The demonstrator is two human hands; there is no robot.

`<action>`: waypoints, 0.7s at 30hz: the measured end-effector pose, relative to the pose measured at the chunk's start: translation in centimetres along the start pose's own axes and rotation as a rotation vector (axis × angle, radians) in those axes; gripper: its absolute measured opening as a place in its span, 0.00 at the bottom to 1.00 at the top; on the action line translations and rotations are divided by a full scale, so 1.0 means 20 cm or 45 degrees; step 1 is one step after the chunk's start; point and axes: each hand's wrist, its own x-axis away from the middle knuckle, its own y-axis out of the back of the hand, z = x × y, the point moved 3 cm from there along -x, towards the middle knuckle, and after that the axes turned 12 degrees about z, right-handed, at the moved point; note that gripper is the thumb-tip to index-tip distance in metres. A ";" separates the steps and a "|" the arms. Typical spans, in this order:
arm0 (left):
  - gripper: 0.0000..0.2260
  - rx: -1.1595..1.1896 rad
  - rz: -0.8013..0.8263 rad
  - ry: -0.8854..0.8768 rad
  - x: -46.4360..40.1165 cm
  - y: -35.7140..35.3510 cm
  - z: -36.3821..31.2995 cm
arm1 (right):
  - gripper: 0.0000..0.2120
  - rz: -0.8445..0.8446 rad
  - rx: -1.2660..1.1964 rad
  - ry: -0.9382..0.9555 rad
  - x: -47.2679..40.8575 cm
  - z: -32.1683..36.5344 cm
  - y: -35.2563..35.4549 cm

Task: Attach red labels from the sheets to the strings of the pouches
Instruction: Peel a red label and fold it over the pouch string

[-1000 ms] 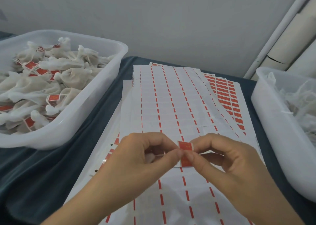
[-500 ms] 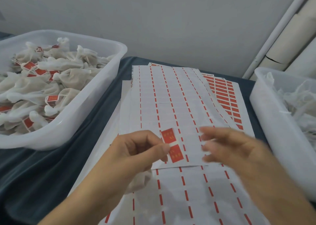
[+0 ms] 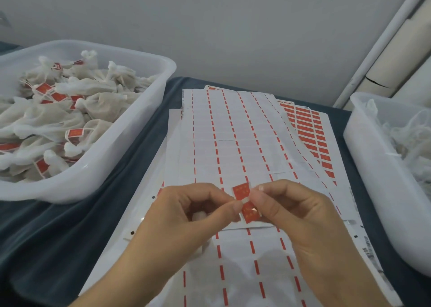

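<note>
red label (image 3: 245,201), pinched between both hands (image 3: 247,215)

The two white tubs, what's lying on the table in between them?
In the head view, between the left tub and right tub lie overlapping label sheets on dark cloth.

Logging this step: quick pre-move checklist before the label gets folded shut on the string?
1. Red label held by both hands: ok; left hand and right hand pinch it.
2. Label open, two halves showing: ok.
3. String lying in the fold: cannot tell, fingers hide it.
4. Pouch in left hand: ok, barely visible in the palm.
5. Labelled-pouch tub at left, within view: ok.
6. Fresh label sheet available: ok.
</note>
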 end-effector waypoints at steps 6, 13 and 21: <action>0.14 -0.501 -0.408 -0.362 0.03 0.02 -0.03 | 0.13 -0.186 0.095 0.065 0.02 0.03 0.02; 0.12 -1.119 -0.535 -0.843 0.09 -0.08 0.00 | 0.16 -0.029 0.337 0.023 0.04 0.10 0.01; 0.14 -0.858 -0.486 -0.752 0.07 -0.04 0.01 | 0.14 -0.122 0.720 0.099 0.08 0.16 -0.01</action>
